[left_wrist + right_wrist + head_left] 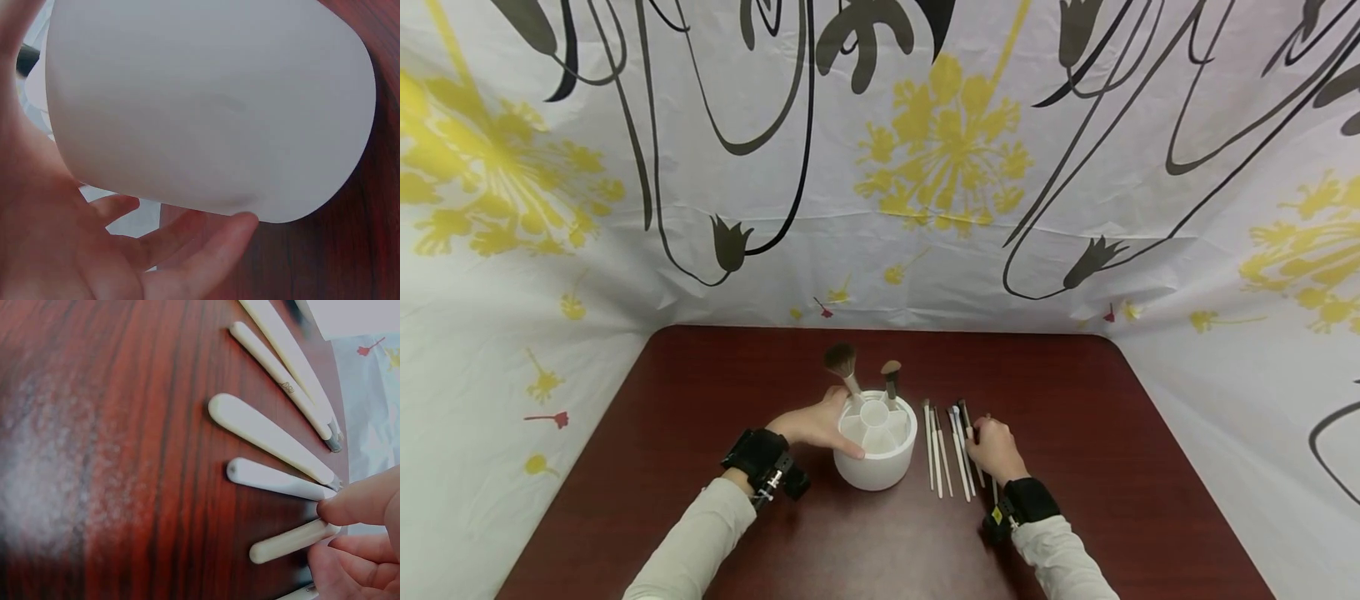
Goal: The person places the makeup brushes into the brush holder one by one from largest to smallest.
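Note:
A white round brush holder (874,473) with divided compartments stands on the table; two makeup brushes, a large fluffy one (841,362) and a smaller one (891,377), lean upright in it. My left hand (817,423) grips the holder's left side, thumb at the near side and fingers behind. In the left wrist view the holder's smooth wall (212,106) fills most of the picture. Over the right end of a row of slim brushes (938,454), my right hand (997,450) pinches a pale-handled makeup brush (289,542) between thumb and fingers. That brush's head is hidden by the hand.
Several pale handles, among them a thick one (269,434), lie side by side on the dark red wooden table (737,367). A white cloth (910,275) with yellow and grey flowers hangs behind the table and along both sides.

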A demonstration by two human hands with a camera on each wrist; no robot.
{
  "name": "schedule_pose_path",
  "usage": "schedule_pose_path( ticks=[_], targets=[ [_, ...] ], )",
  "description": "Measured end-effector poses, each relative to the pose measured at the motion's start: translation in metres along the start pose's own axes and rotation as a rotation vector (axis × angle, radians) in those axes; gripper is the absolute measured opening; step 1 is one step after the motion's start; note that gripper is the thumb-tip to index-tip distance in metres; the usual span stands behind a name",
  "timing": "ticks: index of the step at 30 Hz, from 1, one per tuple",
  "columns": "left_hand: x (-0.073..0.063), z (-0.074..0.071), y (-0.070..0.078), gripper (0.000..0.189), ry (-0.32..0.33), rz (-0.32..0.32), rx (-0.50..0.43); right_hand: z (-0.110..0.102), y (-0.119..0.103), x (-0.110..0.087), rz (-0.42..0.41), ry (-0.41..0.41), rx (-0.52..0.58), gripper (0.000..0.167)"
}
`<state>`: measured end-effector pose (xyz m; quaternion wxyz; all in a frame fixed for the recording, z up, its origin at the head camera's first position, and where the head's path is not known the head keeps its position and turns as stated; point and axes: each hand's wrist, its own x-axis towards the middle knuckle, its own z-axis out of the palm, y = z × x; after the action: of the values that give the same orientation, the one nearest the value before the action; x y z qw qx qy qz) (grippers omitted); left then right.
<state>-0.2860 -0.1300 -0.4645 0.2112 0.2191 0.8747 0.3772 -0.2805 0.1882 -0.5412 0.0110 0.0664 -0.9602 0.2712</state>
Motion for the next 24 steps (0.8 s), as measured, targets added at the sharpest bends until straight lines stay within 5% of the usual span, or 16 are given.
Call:
schedule_pose_path(
  ticks=[14, 24],
  targets=[
    [0.0014, 0.0034, -0.0007, 0.112, -0.035, -0.011, -0.138, 0.0026, -0.0002, -0.0005, -0.054, 0.062, 0.021, 0.011],
    [0.0004, 0.0062, 0.0015, 0.115, -0.042, -0.096, -0.268, -0.0003, -0.0037, -0.0007, 0.045, 0.0, -0.011, 0.006]
  ],
)
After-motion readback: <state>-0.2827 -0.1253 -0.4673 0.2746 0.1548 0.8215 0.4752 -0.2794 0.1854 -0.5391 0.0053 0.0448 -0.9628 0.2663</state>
